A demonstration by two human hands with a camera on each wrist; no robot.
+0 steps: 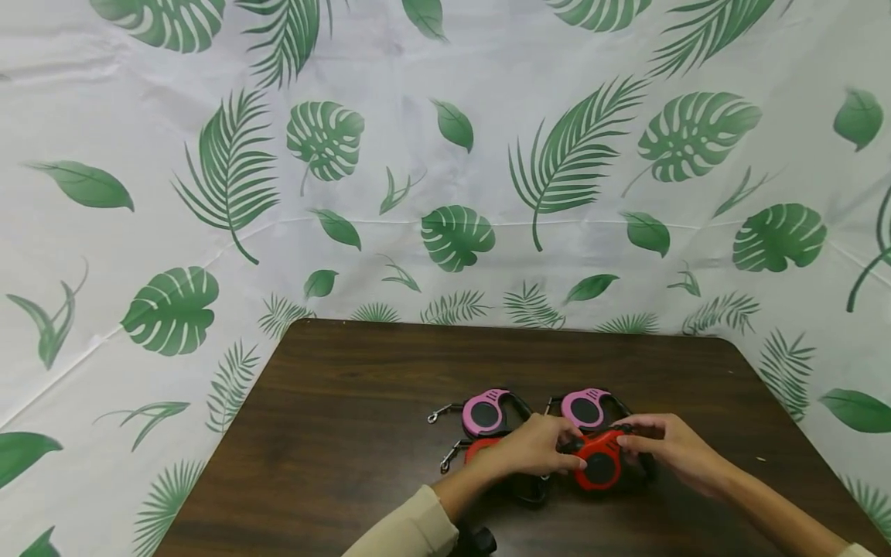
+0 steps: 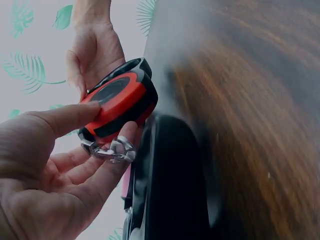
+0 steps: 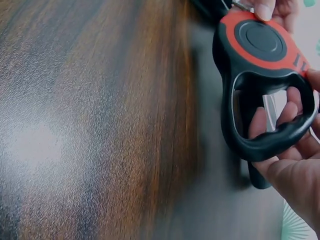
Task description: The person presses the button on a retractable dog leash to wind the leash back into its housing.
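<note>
Both hands hold a red and black retractable dog leash [image 1: 597,467] between them. My left hand [image 1: 530,449] pinches the casing at its left side, thumb on the red face; the metal clip [image 2: 114,151] hangs by its fingers. My right hand [image 1: 671,447] grips the handle side; in the right wrist view its fingers show through the black loop handle [image 3: 265,150]. A pink leash [image 1: 583,410] lies just behind the held one, another pink leash [image 1: 483,415] to its left. A second red leash [image 1: 476,447] is mostly hidden under my left forearm.
The leashes are on a dark wood table [image 1: 334,433]. Metal clips [image 1: 445,464] of the left leashes stick out to the left. A white leaf-print sheet [image 1: 390,255] hangs behind the table. A small black object [image 1: 482,541] shows beside the left sleeve.
</note>
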